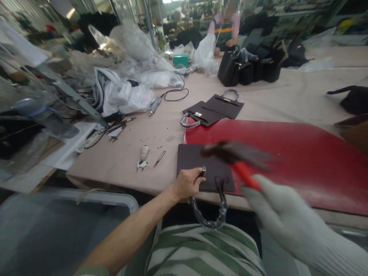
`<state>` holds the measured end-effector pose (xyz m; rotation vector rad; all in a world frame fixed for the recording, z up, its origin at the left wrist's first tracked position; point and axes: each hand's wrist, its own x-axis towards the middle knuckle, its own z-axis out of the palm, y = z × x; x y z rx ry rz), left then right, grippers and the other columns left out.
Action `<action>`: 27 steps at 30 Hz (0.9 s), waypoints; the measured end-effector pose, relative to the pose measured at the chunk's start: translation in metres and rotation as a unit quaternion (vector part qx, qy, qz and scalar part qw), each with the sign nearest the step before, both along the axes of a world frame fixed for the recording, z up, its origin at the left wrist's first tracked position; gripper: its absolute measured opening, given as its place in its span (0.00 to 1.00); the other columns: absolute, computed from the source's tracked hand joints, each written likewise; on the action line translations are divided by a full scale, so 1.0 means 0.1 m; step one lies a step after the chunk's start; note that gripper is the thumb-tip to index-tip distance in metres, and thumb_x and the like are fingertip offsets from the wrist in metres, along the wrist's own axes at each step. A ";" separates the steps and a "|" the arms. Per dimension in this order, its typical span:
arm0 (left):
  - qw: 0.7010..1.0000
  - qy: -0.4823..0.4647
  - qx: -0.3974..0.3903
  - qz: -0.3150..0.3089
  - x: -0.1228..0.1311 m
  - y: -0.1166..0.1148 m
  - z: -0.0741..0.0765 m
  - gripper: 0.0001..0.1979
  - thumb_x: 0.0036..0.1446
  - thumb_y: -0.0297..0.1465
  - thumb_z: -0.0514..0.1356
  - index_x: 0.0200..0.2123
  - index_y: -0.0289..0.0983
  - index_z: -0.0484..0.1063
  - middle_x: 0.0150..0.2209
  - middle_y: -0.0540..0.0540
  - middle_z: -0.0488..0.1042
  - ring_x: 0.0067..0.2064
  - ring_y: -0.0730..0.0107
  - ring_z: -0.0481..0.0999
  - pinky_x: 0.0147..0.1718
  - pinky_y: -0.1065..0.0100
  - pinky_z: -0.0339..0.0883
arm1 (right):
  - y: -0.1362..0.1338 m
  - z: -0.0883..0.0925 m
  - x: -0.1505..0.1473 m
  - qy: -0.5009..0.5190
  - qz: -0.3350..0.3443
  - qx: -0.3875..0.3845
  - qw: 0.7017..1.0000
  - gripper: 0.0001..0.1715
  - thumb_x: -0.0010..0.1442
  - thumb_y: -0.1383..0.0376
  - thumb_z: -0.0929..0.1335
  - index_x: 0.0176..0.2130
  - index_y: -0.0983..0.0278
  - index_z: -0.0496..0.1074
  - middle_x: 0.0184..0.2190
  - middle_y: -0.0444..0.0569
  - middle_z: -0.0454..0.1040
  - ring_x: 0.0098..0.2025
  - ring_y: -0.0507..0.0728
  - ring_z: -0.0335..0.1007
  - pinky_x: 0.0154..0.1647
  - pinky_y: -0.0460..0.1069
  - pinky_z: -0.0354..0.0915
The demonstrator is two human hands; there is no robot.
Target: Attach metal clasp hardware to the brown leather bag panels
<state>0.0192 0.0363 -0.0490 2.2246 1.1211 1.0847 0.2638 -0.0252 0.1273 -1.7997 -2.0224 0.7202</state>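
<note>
My bare left hand (188, 183) pinches a short metal punch (204, 170) upright over a dark brown bag panel (188, 157). The panel lies on the table's front edge, partly over a red sheet (301, 153). Its plastic-wrapped handle (211, 222) hangs over the edge towards my striped shirt. In a white glove, my right hand (276, 207) is closed around the red grip of a hammer (247, 174). The hammer head is smeared by motion and hovers above the panel, right of the punch. What lies under the punch tip is hidden by my fingers.
Left of the panel lie pliers (144, 157) and a thin metal rod (160, 158). Beyond are two more handled panels (224, 107), a corded tool (155, 105), plastic bags (138, 57) and black handbags (247, 67). A person (225, 27) stands across the table. A grey bin (132, 201) is at lower left.
</note>
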 end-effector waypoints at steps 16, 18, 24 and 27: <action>0.997 -0.064 -0.038 0.013 -0.06 -0.06 0.13 0.06 0.62 0.27 0.62 0.43 0.37 0.77 0.41 0.43 0.82 0.43 0.65 0.84 0.46 0.65 0.79 | 0.87 -1.08 -0.19 -0.065 -0.087 -0.141 0.984 0.11 0.62 0.56 0.68 0.35 0.62 0.70 0.29 0.49 0.74 0.30 0.56 0.69 0.29 0.49 0.53; 0.998 -0.059 -0.029 0.016 -0.07 -0.07 0.12 0.06 0.63 0.28 0.62 0.43 0.37 0.77 0.40 0.43 0.83 0.42 0.65 0.84 0.44 0.66 0.79 | 0.90 -1.11 -0.19 -0.085 -0.081 -0.156 0.981 0.12 0.61 0.56 0.68 0.37 0.63 0.71 0.30 0.50 0.74 0.31 0.57 0.70 0.29 0.49 0.52; 0.998 -0.065 0.009 0.006 -0.09 -0.12 0.08 0.05 0.66 0.29 0.61 0.41 0.36 0.77 0.40 0.42 0.84 0.45 0.64 0.85 0.48 0.64 0.81 | 0.92 -1.10 -0.19 -0.111 -0.091 -0.181 0.973 0.12 0.60 0.55 0.69 0.37 0.61 0.72 0.29 0.50 0.75 0.30 0.59 0.70 0.28 0.50 0.52; 0.996 -0.072 -0.024 0.037 -0.09 -0.12 0.10 0.05 0.65 0.28 0.62 0.41 0.36 0.78 0.40 0.42 0.85 0.43 0.65 0.86 0.47 0.66 0.82 | 0.92 -1.10 -0.20 -0.108 -0.097 -0.183 0.972 0.12 0.60 0.55 0.70 0.36 0.61 0.72 0.29 0.49 0.74 0.29 0.59 0.70 0.27 0.50 0.53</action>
